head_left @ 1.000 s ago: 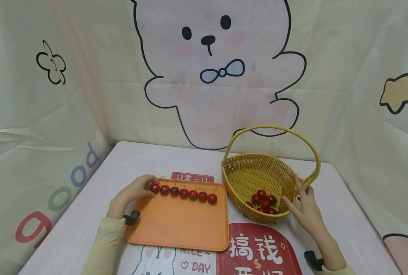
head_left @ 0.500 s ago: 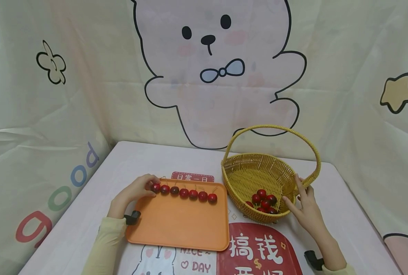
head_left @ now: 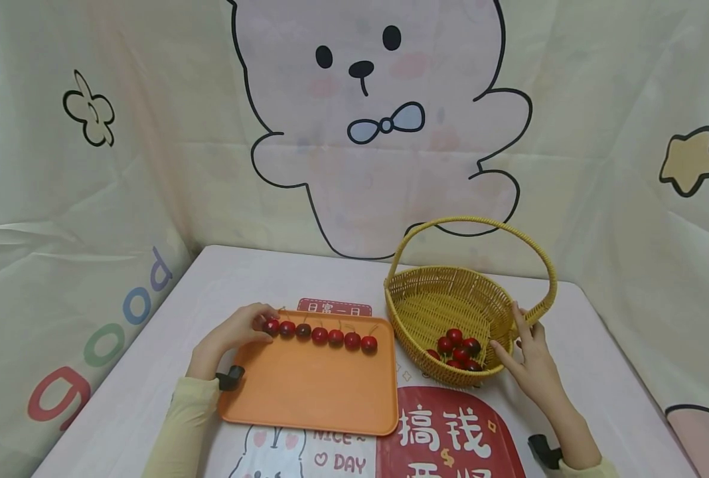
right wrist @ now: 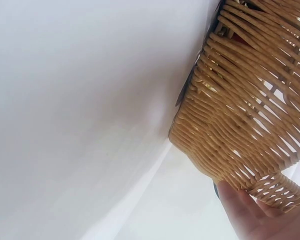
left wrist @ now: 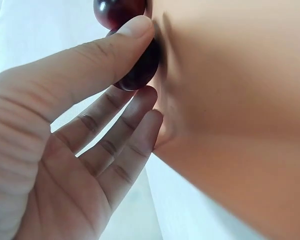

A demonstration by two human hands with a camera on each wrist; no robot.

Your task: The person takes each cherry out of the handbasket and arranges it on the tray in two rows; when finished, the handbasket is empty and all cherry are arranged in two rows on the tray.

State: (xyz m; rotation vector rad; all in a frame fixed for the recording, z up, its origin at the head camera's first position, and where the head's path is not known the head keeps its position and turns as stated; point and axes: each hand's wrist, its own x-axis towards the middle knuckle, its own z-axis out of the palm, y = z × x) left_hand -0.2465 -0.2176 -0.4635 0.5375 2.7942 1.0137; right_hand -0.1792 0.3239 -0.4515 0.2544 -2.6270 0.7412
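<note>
My left hand (head_left: 241, 332) pinches a red cherry (head_left: 271, 326) between thumb and fingers at the left end of a row along the far side of an orange tray (head_left: 313, 398). The left wrist view shows the thumb lying over this dark cherry (left wrist: 142, 70), with another cherry (left wrist: 119, 11) close beside it. My right hand (head_left: 530, 365) holds the right rim of a yellow woven basket (head_left: 450, 292) near the foot of its handle, thumb towards the inside. In the right wrist view, fingers (right wrist: 235, 205) touch the basket's outer weave (right wrist: 230, 125).
Several cherries (head_left: 459, 352) lie in the near part of the basket. Its tall handle (head_left: 468, 220) arches overhead. The basket stands right of the tray on a white table (head_left: 241, 272) with a printed red patch (head_left: 450, 425) in front. A curtain (head_left: 175, 186) rises behind.
My left hand and its cherry have shifted slightly right, closing up to the neighbouring cherry in the row. The right hand and basket stay in place.
</note>
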